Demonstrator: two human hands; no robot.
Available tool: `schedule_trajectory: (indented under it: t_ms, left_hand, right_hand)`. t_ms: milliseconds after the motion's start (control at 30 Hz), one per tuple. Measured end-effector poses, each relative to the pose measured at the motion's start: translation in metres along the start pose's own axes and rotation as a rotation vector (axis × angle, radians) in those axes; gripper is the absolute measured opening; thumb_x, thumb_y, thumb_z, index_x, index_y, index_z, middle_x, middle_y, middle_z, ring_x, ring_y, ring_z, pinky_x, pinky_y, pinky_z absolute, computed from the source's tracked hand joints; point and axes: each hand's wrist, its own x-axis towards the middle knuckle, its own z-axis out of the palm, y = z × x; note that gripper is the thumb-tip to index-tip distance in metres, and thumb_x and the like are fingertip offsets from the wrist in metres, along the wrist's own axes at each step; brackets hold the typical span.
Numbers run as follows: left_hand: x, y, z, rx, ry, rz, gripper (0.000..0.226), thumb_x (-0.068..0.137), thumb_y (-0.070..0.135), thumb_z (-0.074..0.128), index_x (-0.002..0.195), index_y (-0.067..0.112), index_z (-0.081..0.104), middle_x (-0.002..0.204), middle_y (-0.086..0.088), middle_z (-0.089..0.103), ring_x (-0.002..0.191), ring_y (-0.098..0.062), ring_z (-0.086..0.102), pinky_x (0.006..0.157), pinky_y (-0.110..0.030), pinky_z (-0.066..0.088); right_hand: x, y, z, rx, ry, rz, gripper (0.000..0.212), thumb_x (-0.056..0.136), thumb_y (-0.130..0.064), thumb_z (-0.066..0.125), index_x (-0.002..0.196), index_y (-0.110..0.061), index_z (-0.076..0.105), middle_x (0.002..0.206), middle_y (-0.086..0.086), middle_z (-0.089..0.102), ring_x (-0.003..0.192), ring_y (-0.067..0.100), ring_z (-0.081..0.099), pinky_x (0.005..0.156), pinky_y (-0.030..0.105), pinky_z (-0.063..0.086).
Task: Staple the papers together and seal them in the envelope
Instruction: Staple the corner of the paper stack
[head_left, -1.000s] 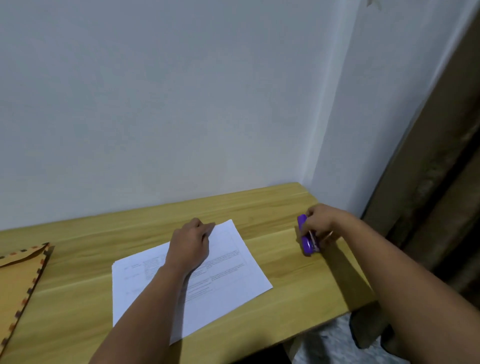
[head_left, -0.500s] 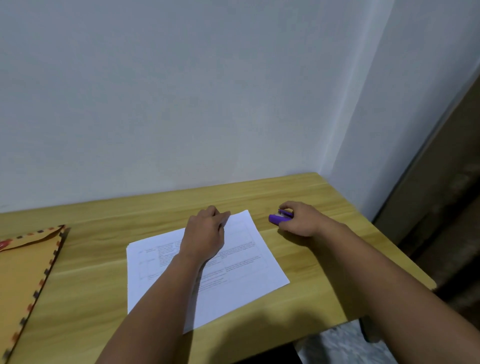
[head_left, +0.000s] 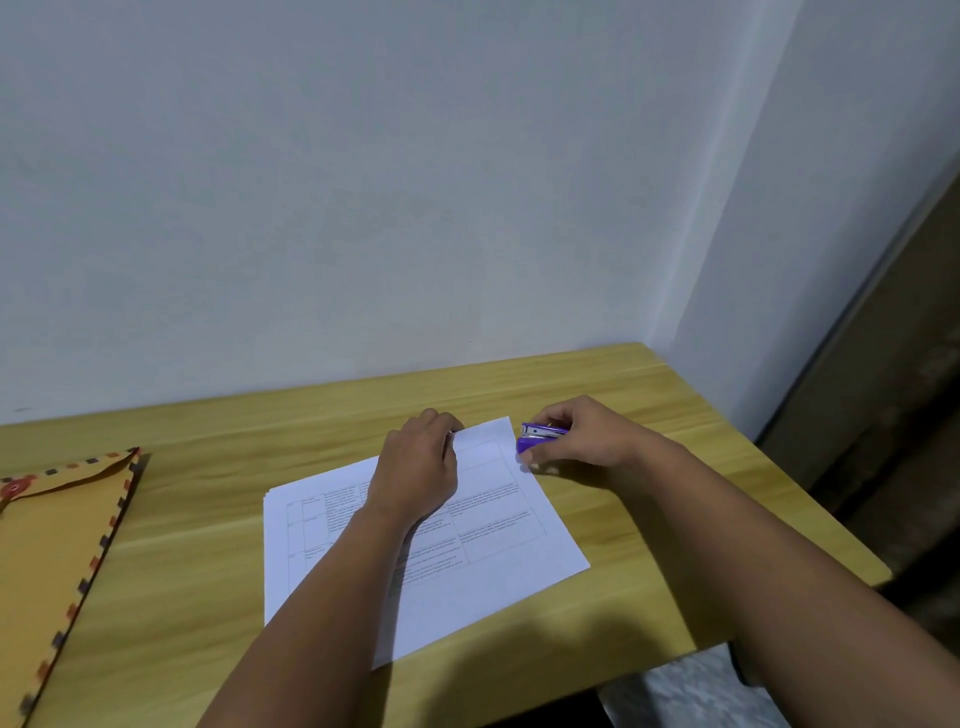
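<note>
The left hand presses the papers flat on the table so they stay aligned while the right hand, fingers curled round the purple stapler, holds it beside their far corner.

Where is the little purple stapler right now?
In the head view, the stapler is in the right hand, just right of the far corner of the papers that the left hand rests on.
</note>
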Motion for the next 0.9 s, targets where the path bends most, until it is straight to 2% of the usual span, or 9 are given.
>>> schedule_trajectory:
  t_ms: [100, 200, 300, 433, 567, 667, 767, 900]
  left_hand:
    - [0.000, 0.000, 0.000, -0.007, -0.010, 0.002, 0.024, 0.091, 0.011, 0.048, 0.104, 0.021, 0.064, 0.096, 0.009, 0.061, 0.089, -0.020, 0.058, 0.075, -0.042, 0.048]
    - [0.000, 0.000, 0.000, -0.023, -0.018, 0.007, 0.023, 0.091, 0.012, 0.046, 0.103, 0.023, 0.063, 0.096, 0.010, 0.061, 0.089, -0.019, 0.057, 0.075, -0.043, 0.048]
    - [0.000, -0.001, 0.000, -0.038, -0.023, 0.014, 0.023, 0.091, 0.013, 0.046, 0.102, 0.024, 0.063, 0.094, 0.011, 0.061, 0.087, -0.019, 0.057, 0.075, -0.043, 0.048]
    - [0.000, -0.001, 0.000, -0.040, -0.030, 0.023, 0.022, 0.091, 0.013, 0.047, 0.101, 0.024, 0.063, 0.093, 0.011, 0.060, 0.086, -0.018, 0.055, 0.074, -0.043, 0.047]
    - [0.000, -0.001, 0.000, -0.035, -0.040, 0.017, 0.023, 0.091, 0.013, 0.047, 0.102, 0.024, 0.064, 0.093, 0.011, 0.059, 0.086, -0.018, 0.055, 0.075, -0.042, 0.047]
    - [0.000, -0.001, 0.000, -0.039, -0.039, 0.018, 0.024, 0.091, 0.012, 0.047, 0.102, 0.024, 0.064, 0.093, 0.012, 0.059, 0.086, -0.018, 0.055, 0.076, -0.043, 0.047]
    - [-0.001, -0.002, 0.001, -0.051, -0.047, 0.016, 0.023, 0.092, 0.012, 0.048, 0.103, 0.025, 0.064, 0.093, 0.013, 0.059, 0.086, -0.016, 0.054, 0.078, -0.041, 0.046]
    - [0.001, -0.005, 0.003, -0.056, -0.057, 0.008, 0.025, 0.091, 0.014, 0.047, 0.104, 0.026, 0.065, 0.095, 0.014, 0.059, 0.089, -0.016, 0.055, 0.078, -0.042, 0.047]
  right_hand:
    - [0.008, -0.002, 0.007, -0.128, 0.010, -0.029, 0.049, 0.059, -0.046, 0.099, 0.097, -0.023, 0.081, 0.096, 0.000, 0.080, 0.098, 0.029, 0.075, 0.096, 0.053, 0.059]
    - [0.012, -0.005, 0.010, -0.126, 0.021, -0.067, 0.042, 0.064, -0.041, 0.098, 0.098, -0.023, 0.081, 0.095, -0.002, 0.080, 0.097, 0.025, 0.075, 0.095, 0.051, 0.059]
    - [0.016, -0.008, 0.014, -0.098, 0.021, -0.101, 0.035, 0.069, -0.038, 0.096, 0.094, -0.019, 0.081, 0.094, 0.004, 0.079, 0.094, 0.029, 0.075, 0.087, 0.046, 0.059]
    - [0.021, -0.009, 0.016, -0.093, 0.013, -0.125, 0.021, 0.075, -0.036, 0.094, 0.085, -0.023, 0.080, 0.082, -0.004, 0.076, 0.079, 0.014, 0.069, 0.076, 0.033, 0.053]
    - [0.022, -0.007, 0.017, -0.097, 0.017, -0.132, 0.017, 0.080, -0.033, 0.091, 0.080, -0.021, 0.079, 0.077, -0.003, 0.073, 0.073, 0.011, 0.066, 0.070, 0.028, 0.049]
    - [0.023, -0.006, 0.018, -0.116, 0.036, -0.151, 0.016, 0.081, -0.032, 0.091, 0.082, -0.021, 0.080, 0.082, 0.000, 0.075, 0.073, 0.010, 0.066, 0.069, 0.026, 0.048]
    - [0.023, -0.006, 0.018, -0.112, 0.057, -0.142, 0.015, 0.082, -0.030, 0.090, 0.089, -0.019, 0.082, 0.085, -0.004, 0.077, 0.075, 0.006, 0.067, 0.068, 0.021, 0.048]
    - [0.019, -0.015, 0.010, -0.152, -0.023, -0.098, 0.021, 0.080, -0.033, 0.091, 0.093, -0.019, 0.083, 0.092, 0.004, 0.080, 0.080, 0.012, 0.069, 0.074, 0.027, 0.050]
